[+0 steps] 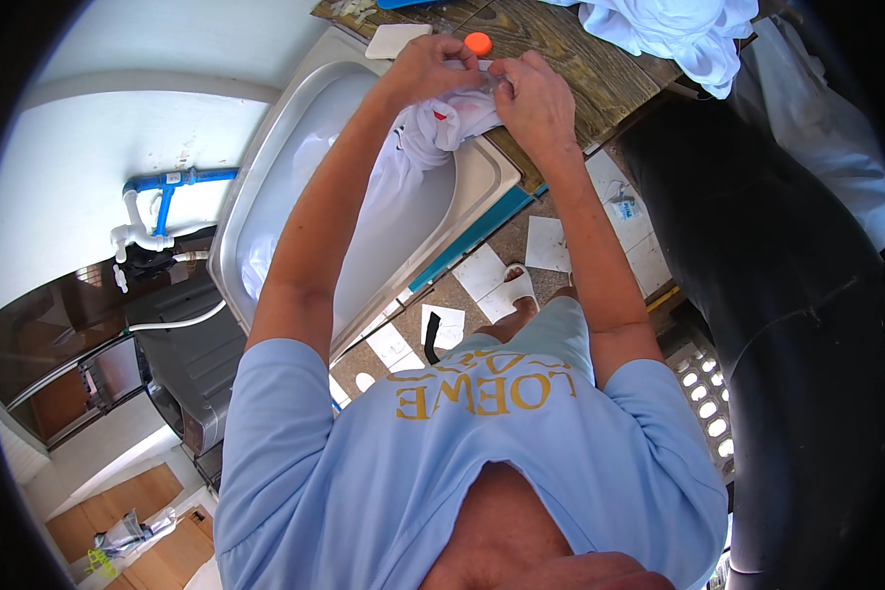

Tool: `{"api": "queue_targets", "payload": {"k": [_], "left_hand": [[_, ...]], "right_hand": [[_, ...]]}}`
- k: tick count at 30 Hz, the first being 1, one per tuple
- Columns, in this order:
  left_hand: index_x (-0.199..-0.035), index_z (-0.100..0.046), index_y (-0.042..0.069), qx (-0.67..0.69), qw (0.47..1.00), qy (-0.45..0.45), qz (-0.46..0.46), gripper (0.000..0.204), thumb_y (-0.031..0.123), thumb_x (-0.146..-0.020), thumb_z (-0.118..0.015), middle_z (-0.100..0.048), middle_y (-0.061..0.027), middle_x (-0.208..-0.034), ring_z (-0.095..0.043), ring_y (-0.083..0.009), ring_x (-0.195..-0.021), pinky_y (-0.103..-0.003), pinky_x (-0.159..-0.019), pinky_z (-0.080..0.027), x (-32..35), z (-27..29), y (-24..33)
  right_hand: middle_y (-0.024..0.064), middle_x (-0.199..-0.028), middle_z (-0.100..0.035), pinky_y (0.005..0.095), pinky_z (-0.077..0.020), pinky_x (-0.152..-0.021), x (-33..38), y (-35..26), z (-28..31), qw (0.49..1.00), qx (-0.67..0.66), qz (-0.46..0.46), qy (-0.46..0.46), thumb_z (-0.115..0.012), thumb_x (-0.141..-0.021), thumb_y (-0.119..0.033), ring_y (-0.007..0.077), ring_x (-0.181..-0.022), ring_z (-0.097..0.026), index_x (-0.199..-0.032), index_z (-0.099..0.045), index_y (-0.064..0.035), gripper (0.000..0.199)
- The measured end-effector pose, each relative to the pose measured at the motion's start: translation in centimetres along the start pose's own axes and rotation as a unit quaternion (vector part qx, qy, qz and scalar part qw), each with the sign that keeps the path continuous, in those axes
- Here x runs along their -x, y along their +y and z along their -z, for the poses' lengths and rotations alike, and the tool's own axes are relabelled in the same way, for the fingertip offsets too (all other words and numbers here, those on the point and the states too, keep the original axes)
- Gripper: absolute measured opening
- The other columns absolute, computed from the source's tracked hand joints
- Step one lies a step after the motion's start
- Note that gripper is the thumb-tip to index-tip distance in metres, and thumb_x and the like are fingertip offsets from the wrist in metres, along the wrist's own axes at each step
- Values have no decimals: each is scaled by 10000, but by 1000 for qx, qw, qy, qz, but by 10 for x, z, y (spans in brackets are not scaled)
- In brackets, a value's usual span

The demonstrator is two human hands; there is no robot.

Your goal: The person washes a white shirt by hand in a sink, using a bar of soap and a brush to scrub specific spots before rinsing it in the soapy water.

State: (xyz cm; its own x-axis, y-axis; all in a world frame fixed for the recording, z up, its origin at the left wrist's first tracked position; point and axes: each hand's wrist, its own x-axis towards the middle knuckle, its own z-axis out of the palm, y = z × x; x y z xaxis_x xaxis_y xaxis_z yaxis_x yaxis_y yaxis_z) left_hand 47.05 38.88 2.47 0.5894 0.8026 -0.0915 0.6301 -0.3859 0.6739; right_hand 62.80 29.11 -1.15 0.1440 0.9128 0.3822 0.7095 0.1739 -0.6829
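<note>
At the far end of a white sink (452, 211), both hands pinch a white garment (428, 138) with a small red mark. My left hand (431, 69) is closed on the cloth, its fingertips near those of my right hand (538, 103), which grips the same cloth at the wooden counter's edge. Below the hands the garment is bunched over the sink's rim and hangs down into the basin. An orange cap (478, 43) stands on the counter just beyond the fingers. Next to my left hand lies a pale, flat block (397, 40).
A pile of white cloth (659, 29) lies on the wooden counter (580, 74) at the far right. Blue and white water pipes (172, 182) run along the left wall. A black covered bulk (767, 275) stands at my right. White tiles (482, 270) are set in the floor.
</note>
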Motion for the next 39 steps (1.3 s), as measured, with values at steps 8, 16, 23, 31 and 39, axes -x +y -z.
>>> {"api": "queue_targets", "payload": {"k": [8,16,23,31,39], "left_hand": [[-817,-651,52,7,1000,-7,10,166,163,-707,-707,-626,-22,-854,-574,-121,-787,-268,-732,-462,0,1,-1],[-789,-659,66,6,999,-7,32,187,184,-665,-735,-622,-22,-838,-574,-131,-771,-271,-722,-460,-1,1,2],[-782,-662,74,42,998,-1,37,195,187,-648,-748,-622,-14,-827,-571,-132,-753,-274,-713,-462,-1,-2,-4],[-797,-676,79,32,999,-7,40,150,128,-657,-701,-626,-18,-833,-569,-121,-775,-262,-734,-458,-1,0,2],[-1051,-628,29,188,977,-92,49,270,96,-791,-660,-630,-11,-957,-564,-82,-888,-214,-795,-440,2,15,-17]], "right_hand": [[88,-887,-576,409,-463,-759,0,0,0,1000,-13,-2,6,-616,-742,-89,299,-813,-588,-913,-652,-97,174],[87,-892,-580,405,-461,-762,0,1,0,1000,-13,-1,9,-609,-737,-77,298,-813,-589,-908,-658,-100,180],[87,-895,-583,400,-460,-761,1,0,0,1000,-13,-5,9,-610,-733,-79,287,-817,-592,-904,-665,-102,181],[85,-897,-584,401,-459,-764,0,1,0,1000,-9,-8,1,-611,-740,-86,287,-818,-592,-904,-666,-103,174],[84,-912,-578,406,-461,-768,0,-1,1,1000,-21,-18,-2,-610,-752,-87,291,-832,-588,-915,-655,-94,169]]}}
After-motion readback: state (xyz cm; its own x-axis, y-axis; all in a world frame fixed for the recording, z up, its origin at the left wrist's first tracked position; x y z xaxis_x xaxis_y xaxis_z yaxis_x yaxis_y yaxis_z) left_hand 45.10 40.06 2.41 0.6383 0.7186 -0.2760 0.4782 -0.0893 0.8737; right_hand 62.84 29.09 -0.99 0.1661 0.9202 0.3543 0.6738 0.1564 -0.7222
